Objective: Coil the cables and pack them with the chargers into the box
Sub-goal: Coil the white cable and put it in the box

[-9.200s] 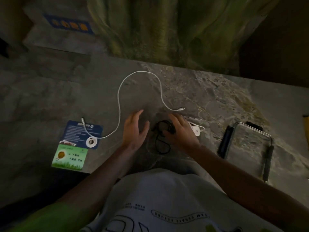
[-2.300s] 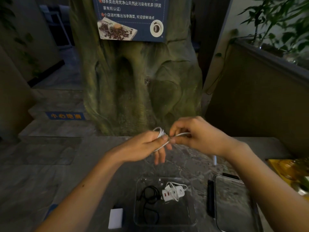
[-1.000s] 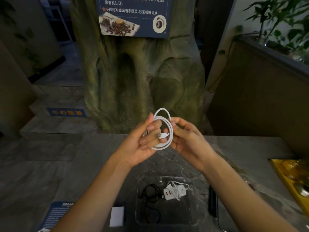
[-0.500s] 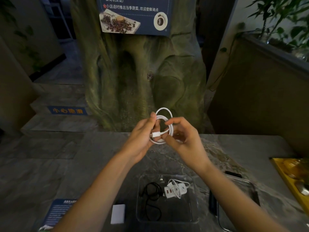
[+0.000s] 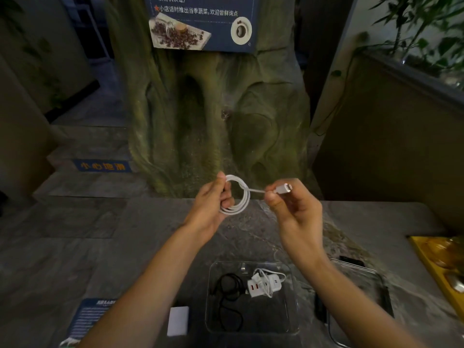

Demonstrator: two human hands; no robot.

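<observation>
My left hand [image 5: 213,204] pinches a coiled white cable [image 5: 241,194] in the air above the table. From the coil a short straight stretch runs right to the plug end, which my right hand [image 5: 293,209] grips between thumb and fingers. Below, near the table's front edge, stands a clear plastic box [image 5: 293,297]. Inside it lie a loosely coiled black cable [image 5: 229,297] on the left and a white charger [image 5: 263,285] wrapped in its white cord on the right.
The box's clear lid with black clips [image 5: 359,302] lies to the right of the box. A small white block [image 5: 178,320] and a blue card [image 5: 88,320] lie to its left. A yellow tray [image 5: 442,259] sits at the right edge, a tree-trunk pillar [image 5: 213,109] behind the stone table [image 5: 88,234].
My right hand has pulled the cable's plug end out to the right, away from the coil. The coil stays pinched in my left hand.
</observation>
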